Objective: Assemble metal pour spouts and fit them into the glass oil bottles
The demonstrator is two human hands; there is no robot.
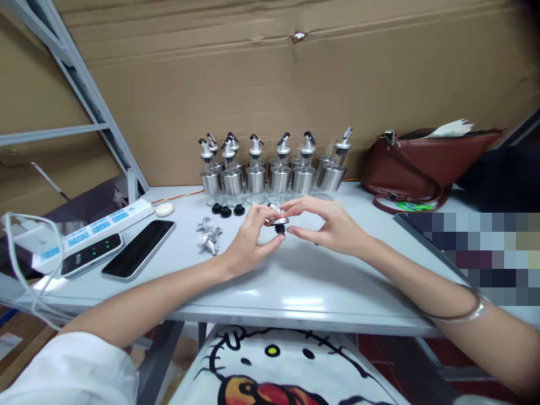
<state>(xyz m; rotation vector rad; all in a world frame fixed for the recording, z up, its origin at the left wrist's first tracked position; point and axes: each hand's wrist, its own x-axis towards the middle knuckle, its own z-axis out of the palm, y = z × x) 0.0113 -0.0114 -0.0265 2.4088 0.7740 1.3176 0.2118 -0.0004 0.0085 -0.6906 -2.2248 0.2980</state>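
Above the middle of the table, my left hand [253,236] and my right hand [327,225] close their fingertips around one pourer spout [279,224]. It has a silver cap and a ribbed black stopper pointing down; its upper part is partly hidden by fingers. Left of my left hand lie several loose silver spout tops [208,233]. Behind them sit three black ribbed stoppers [226,211]. Glass bottles with steel sleeves [255,181] stand in a row at the back, several topped with silver pourers with black tips.
To the left are a phone [139,250], a small black device [91,256], a white power strip [97,228] with cables and a round white case [165,209]. A brown bag [405,166] stands back right, near a dark-edged screen [430,242]. Cardboard [270,84] backs the table.
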